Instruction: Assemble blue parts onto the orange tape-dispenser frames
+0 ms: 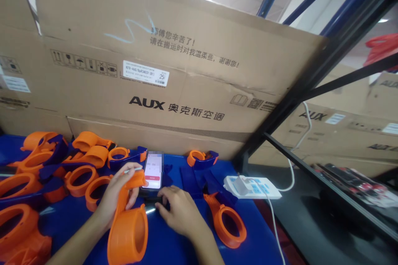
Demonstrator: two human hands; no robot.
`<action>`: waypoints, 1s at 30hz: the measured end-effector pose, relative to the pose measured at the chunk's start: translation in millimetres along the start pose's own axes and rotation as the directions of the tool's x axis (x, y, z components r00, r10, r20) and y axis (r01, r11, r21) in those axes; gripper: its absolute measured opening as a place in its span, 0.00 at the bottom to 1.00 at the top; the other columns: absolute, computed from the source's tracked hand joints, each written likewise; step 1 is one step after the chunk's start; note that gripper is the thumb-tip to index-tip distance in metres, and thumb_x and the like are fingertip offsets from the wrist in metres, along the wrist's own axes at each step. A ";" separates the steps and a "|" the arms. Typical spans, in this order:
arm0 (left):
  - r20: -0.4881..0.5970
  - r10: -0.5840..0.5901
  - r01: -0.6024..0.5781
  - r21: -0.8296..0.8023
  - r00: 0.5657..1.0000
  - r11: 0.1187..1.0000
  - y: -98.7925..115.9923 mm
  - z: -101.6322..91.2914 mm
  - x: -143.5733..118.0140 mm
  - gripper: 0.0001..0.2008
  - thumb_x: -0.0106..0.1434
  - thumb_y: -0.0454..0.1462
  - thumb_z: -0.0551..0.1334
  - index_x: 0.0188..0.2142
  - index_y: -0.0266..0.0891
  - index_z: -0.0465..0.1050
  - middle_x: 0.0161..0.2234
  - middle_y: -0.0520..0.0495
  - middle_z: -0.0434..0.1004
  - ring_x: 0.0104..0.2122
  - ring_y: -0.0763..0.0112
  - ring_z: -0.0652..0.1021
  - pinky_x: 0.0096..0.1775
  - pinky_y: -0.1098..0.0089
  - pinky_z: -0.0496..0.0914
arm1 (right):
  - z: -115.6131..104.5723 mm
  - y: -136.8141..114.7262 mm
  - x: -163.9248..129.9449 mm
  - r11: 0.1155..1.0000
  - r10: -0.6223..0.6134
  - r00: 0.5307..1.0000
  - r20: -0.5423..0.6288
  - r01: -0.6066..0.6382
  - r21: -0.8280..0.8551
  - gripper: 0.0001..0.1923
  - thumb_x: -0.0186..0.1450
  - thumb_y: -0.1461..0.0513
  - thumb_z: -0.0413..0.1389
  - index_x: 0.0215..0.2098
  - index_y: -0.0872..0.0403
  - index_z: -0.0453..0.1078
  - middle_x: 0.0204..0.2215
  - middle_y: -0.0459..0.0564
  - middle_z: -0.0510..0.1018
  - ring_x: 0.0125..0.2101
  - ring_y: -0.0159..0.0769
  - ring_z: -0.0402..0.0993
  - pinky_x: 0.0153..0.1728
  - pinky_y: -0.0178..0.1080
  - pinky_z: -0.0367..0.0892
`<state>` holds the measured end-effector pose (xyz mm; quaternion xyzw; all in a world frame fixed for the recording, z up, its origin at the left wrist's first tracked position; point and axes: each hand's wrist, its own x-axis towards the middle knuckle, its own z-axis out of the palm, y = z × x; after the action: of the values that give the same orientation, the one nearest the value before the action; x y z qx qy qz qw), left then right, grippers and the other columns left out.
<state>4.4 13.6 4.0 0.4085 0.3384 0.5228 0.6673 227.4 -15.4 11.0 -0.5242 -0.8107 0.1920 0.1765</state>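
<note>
My left hand (116,194) grips an orange plastic ring part with a handle (129,230), holding it by the handle with the ring hanging toward me. A thin light stick also shows between its fingers. My right hand (178,211) rests fingers-down on a dark object (152,206) just below a phone (153,170). The phone leans upright on the blue table (174,248), its screen lit with a red button at the bottom.
Several orange rings and blue parts (62,165) are piled at the left. One orange ring (228,223) lies to the right of my hand. A white power strip (251,187) sits at the table's right edge. Large cardboard boxes (174,70) stand behind; dark shelving is at right.
</note>
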 end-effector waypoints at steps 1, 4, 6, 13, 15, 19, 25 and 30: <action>0.001 -0.002 0.002 0.003 1.000 1.000 0.0 0.4 -0.1 0.17 0.71 0.49 0.57 0.51 0.41 0.65 0.17 0.52 0.75 0.11 0.78 0.61 0.16 0.78 0.54 | 0.0 0.3 0.0 1.000 0.011 1.000 0.002 -0.011 -0.016 0.07 0.66 0.62 0.61 0.43 0.48 0.74 0.33 0.45 0.80 0.35 0.37 0.76 0.35 0.34 0.61; 0.006 0.009 -0.009 0.004 1.000 1.000 1.1 0.9 0.1 0.17 0.71 0.49 0.57 0.51 0.41 0.65 0.19 0.50 0.77 0.11 0.79 0.61 0.16 0.78 0.54 | -1.7 3.7 -0.2 0.998 0.035 0.999 -0.006 -0.036 -0.044 0.06 0.65 0.64 0.60 0.41 0.49 0.74 0.34 0.46 0.80 0.36 0.36 0.76 0.36 0.34 0.61; 0.006 0.018 -0.018 0.000 1.000 1.000 1.7 1.0 0.2 0.16 0.71 0.48 0.58 0.51 0.41 0.65 0.21 0.49 0.79 0.11 0.79 0.62 0.16 0.78 0.55 | -2.7 6.9 0.2 0.996 0.056 0.998 -0.025 -0.058 -0.066 0.04 0.66 0.65 0.58 0.38 0.49 0.73 0.35 0.46 0.80 0.36 0.36 0.76 0.36 0.34 0.61; 0.028 0.002 -0.004 0.039 1.000 0.999 -5.2 0.9 0.8 0.17 0.70 0.50 0.59 0.51 0.42 0.66 0.19 0.52 0.77 0.10 0.79 0.63 0.15 0.78 0.55 | 9.7 3.2 6.0 0.996 0.042 0.999 -0.028 -0.044 -0.071 0.05 0.68 0.64 0.56 0.41 0.49 0.73 0.35 0.47 0.81 0.36 0.37 0.77 0.36 0.33 0.62; 0.053 -0.016 0.014 0.052 0.998 0.999 -9.8 1.2 1.4 0.18 0.70 0.51 0.59 0.51 0.43 0.66 0.21 0.51 0.79 0.10 0.79 0.63 0.14 0.78 0.54 | 12.7 0.1 6.6 0.998 -0.004 1.000 -0.026 0.002 -0.065 0.07 0.69 0.64 0.56 0.44 0.49 0.73 0.38 0.48 0.82 0.38 0.37 0.77 0.38 0.33 0.63; 0.086 -0.054 0.043 0.127 0.995 0.991 -16.5 4.3 1.4 0.19 0.69 0.52 0.59 0.51 0.43 0.67 0.23 0.50 0.80 0.10 0.79 0.64 0.14 0.78 0.55 | 9.4 -2.3 4.6 0.998 -0.022 0.996 -0.086 0.017 -0.056 0.09 0.71 0.62 0.53 0.48 0.49 0.73 0.40 0.50 0.82 0.40 0.39 0.78 0.40 0.35 0.64; 0.094 -0.088 0.058 0.284 0.992 0.957 -22.5 8.8 -0.1 0.20 0.69 0.55 0.58 0.50 0.44 0.69 0.13 0.59 0.65 0.10 0.76 0.63 0.14 0.79 0.56 | 0.7 -6.3 0.4 0.966 0.006 0.963 -0.269 0.064 0.252 0.13 0.76 0.57 0.49 0.42 0.51 0.74 0.33 0.47 0.80 0.29 0.33 0.74 0.32 0.34 0.63; 0.124 -0.125 0.076 0.343 0.984 0.936 -33.3 6.5 -1.3 0.23 0.70 0.56 0.56 0.56 0.46 0.66 0.13 0.61 0.62 0.11 0.74 0.63 0.15 0.79 0.55 | 5.2 -11.7 2.8 0.900 0.014 0.946 -0.324 0.129 0.416 0.11 0.73 0.56 0.55 0.44 0.52 0.76 0.29 0.45 0.77 0.25 0.31 0.68 0.28 0.33 0.63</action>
<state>23.8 7.1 -23.1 0.5354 0.3943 0.3915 0.6361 214.6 -17.9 12.5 -0.4715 -0.7238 0.2743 0.4224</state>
